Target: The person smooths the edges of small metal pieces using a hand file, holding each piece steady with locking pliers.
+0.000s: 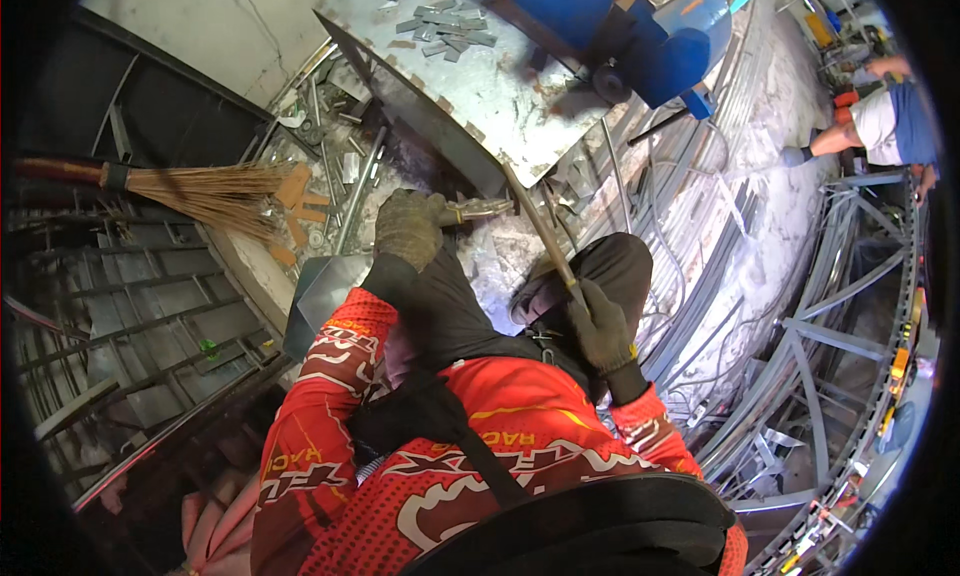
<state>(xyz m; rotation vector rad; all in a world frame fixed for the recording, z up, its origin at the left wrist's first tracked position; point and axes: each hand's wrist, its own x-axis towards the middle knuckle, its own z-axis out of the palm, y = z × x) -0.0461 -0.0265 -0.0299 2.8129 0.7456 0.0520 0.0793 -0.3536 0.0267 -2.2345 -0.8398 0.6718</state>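
Observation:
My left hand (408, 228), in a grey-green work glove, is closed round the handles of metal pliers (478, 210). The pliers point right, just below the near corner of a steel-topped table (520, 116). In my gloved right hand (603, 328) is the lower end of a long brownish rod (543, 228). It slants up and left, its far end at the table corner. Whether the pliers' jaws grip anything is too small to tell. Small flat metal pieces (445, 26) lie in a pile on the table.
Blue machinery (665, 41) stands at the table's right. A straw broom (205, 191) lies at the left beside metal scraps. Long metal bars (700, 266) cover the floor at right, near a welded steel frame (840, 341). Another person (880, 126) is at the far right.

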